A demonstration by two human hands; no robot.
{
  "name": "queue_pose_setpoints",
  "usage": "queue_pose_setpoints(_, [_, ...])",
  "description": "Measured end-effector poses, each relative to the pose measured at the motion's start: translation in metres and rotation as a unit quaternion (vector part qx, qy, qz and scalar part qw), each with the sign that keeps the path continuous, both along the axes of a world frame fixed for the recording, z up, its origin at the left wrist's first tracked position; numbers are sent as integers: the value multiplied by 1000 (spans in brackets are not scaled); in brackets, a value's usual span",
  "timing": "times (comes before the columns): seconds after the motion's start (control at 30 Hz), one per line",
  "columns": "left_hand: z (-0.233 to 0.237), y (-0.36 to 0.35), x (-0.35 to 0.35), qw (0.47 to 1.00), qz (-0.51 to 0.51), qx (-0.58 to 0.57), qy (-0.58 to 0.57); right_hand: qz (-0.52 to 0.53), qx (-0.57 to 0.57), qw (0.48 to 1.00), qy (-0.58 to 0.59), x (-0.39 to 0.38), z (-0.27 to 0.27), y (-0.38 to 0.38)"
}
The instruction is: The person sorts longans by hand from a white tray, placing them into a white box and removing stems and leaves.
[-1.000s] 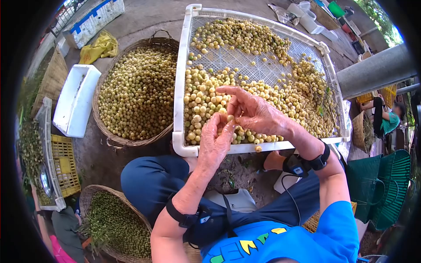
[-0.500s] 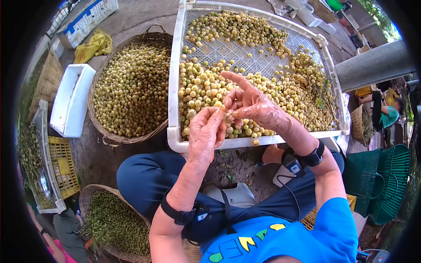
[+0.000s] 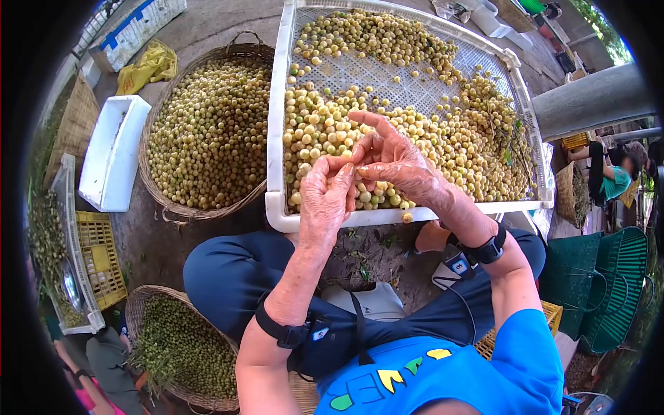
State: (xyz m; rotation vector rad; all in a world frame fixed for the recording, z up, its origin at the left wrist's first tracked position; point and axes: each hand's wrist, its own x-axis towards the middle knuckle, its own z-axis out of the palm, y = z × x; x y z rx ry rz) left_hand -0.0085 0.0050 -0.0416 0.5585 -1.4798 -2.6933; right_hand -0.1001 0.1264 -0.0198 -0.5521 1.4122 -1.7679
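Observation:
My left hand is closed, its thumb and fingertips pinched together over the near edge of a white mesh tray. My right hand meets it there, with the thumb against the left fingertips, the index finger raised and the other fingers curled. Whatever lies between the fingertips is too small and hidden to make out. Beneath both hands, small round yellow-green fruits cover much of the tray. Both hands look wet. One loose fruit rests on the tray's front rim.
To the left stands a round wicker basket full of similar fruits, beside a white foam box. Another basket of greener fruits is lower left. Green plastic baskets stand right. Other people sit at the far right and lower left.
My hands have drawn closer at the fingertips, and the left thumb has turned upward. The small thing glimpsed between them before is now covered. The view has shifted slightly.

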Motion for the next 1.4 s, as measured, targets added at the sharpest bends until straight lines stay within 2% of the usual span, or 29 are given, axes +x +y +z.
queue_pose_setpoints(0.17, [-6,-1,-1,996,7,-86,6,-49,-12,999,3,5,2,0])
queue_pose_setpoints(0.23, [-22,-1,-2,963,51,-254,74,-90,-23,995,-29,5,3,0])
queue_pose_setpoints(0.27, [-15,-1,-2,963,53,-254,74,-110,-29,992,-46,5,3,0])
queue_pose_setpoints(0.33, [-1,1,-1,993,55,-98,30,-98,-18,994,-53,7,4,-2])
queue_pose_setpoints(0.37, [2,-1,-1,993,55,-98,31,-89,-7,994,-61,8,5,-3])
queue_pose_setpoints(0.43, [5,-6,1,999,-27,18,31,-72,-15,996,-51,7,4,-5])
queue_pose_setpoints(0.5, [7,-7,0,999,-33,1,25,-48,-34,998,-33,6,1,-6])
queue_pose_setpoints(0.6, [-2,-9,1,997,-43,-47,35,-52,0,998,19,7,3,-4])
queue_pose_setpoints(0.67, [-4,-6,0,987,-30,-155,43,-53,4,997,48,9,2,-2])
queue_pose_setpoints(0.7, [-6,-6,0,986,-31,-155,43,-53,7,995,79,9,1,-2])
queue_pose_setpoints(0.77, [-15,-7,-2,917,-7,-391,84,-69,-4,995,67,9,0,-1])
queue_pose_setpoints(0.8, [-24,-8,-4,916,-6,-392,85,-84,-15,995,55,9,0,-1])
queue_pose_setpoints(0.87, [-32,-11,-9,802,105,-562,173,-112,-21,993,28,8,3,1])
queue_pose_setpoints(0.9, [-31,-10,-8,801,107,-563,175,-141,-26,990,0,7,5,1])
queue_pose_setpoints(0.97, [-21,-6,-4,926,9,-370,74,-137,-34,990,-25,4,3,2])
queue_pose_setpoints(1.0, [-11,-7,-4,926,4,-370,76,-134,-38,989,-52,5,4,4])
queue_pose_setpoints(1.03, [0,-10,-3,971,-81,-219,58,-126,-42,988,-72,6,4,4])
queue_pose_setpoints(1.07, [4,-9,-1,984,-165,-61,33,-116,-34,989,-85,7,4,3])
queue_pose_setpoints(1.13, [1,2,0,993,-90,-74,25,-84,-47,991,-96,3,-3,5])
queue_pose_setpoints(1.2, [3,3,1,988,-82,-124,28,-74,-46,993,-76,3,-1,7])
queue_pose_setpoints(1.33, [3,11,2,988,-68,-136,38,-57,-38,998,-6,5,3,15])
queue_pose_setpoints(1.4, [3,11,3,988,-75,-129,39,-53,-23,996,65,9,9,18])
